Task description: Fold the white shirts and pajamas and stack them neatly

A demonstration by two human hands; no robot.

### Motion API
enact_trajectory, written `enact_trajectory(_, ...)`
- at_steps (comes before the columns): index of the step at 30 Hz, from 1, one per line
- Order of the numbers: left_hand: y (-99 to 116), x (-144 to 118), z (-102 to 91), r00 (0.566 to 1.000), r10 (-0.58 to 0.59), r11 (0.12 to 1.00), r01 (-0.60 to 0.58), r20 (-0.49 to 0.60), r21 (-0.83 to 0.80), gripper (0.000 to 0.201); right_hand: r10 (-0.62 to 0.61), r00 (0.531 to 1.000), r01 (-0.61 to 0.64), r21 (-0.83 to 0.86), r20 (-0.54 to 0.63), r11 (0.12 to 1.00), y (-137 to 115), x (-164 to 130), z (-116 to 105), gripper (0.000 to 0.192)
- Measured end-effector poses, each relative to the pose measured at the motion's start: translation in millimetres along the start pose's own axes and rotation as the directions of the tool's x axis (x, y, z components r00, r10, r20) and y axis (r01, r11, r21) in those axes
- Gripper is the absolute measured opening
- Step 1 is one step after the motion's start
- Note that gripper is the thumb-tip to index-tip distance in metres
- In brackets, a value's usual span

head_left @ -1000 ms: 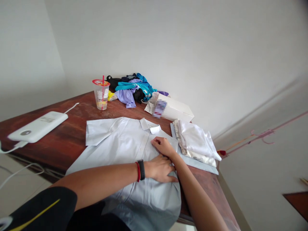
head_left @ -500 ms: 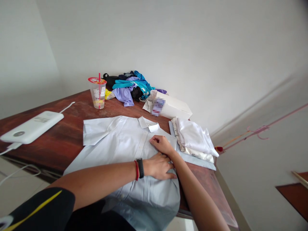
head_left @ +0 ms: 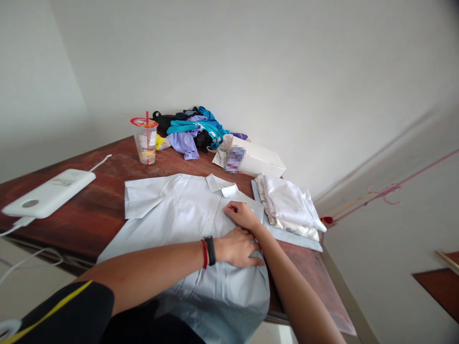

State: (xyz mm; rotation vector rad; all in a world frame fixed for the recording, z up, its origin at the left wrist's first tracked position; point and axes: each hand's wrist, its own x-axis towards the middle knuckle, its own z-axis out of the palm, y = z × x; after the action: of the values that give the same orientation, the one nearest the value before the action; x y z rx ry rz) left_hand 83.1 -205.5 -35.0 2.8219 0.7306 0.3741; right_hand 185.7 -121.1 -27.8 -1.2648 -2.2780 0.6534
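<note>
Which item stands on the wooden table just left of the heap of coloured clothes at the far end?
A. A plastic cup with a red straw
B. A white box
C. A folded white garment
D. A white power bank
A: the plastic cup with a red straw stands upright on the table, directly left of the heap of coloured clothes.
</note>
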Motion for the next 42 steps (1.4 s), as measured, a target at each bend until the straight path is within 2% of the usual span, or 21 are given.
enact_trajectory(9, 2.4, -0.7, -7.5, 0.999, -0.008, 1.0, 0.008, 0.034, -0.002, 0.061, 0.025, 1.0, -0.025, 0.053, -0.007, 0.998, -0.1, 0.0, -0.2, 0.028)
enact_trajectory(15, 0.9, -0.8, -4.0, 1.0, 0.007, 1.0, -0.006, -0.015, 0.024, 0.06, 0.105, 0.994, -0.098, 0.173, -0.03, 0.98, 6.1, 1.3, 0.8, 0.033)
enact_trajectory(19, 2.8, -2.0, -3.7, 1.0, 0.007, 0.999, -0.007, -0.009, 0.042, 0.061, 0.123, 0.991, -0.111, 0.216, -0.044, 0.97, 10.3, 3.1, 1.3, 0.035)
enact_trajectory(28, 10.4, -3.4, -1.6, 0.997, -0.025, 0.996, 0.031, -0.069, 0.081, 0.055, 0.143, 0.985, -0.118, 0.24, -0.093, 0.964, 12.3, 4.9, 2.8, 0.034)
enact_trajectory(35, 12.4, -5.1, -6.0, 0.999, -0.043, 0.993, 0.046, -0.031, 0.106, 0.056, 0.182, 0.976, -0.145, 0.263, -0.122, 0.954, 9.4, 2.0, 0.7, 0.036)
enact_trajectory(42, 12.0, -5.1, -3.1, 0.998, -0.043, 0.995, 0.047, -0.04, 0.092, 0.052, 0.195, 0.973, -0.157, 0.264, -0.123, 0.952, 8.7, 1.8, -0.7, 0.036)
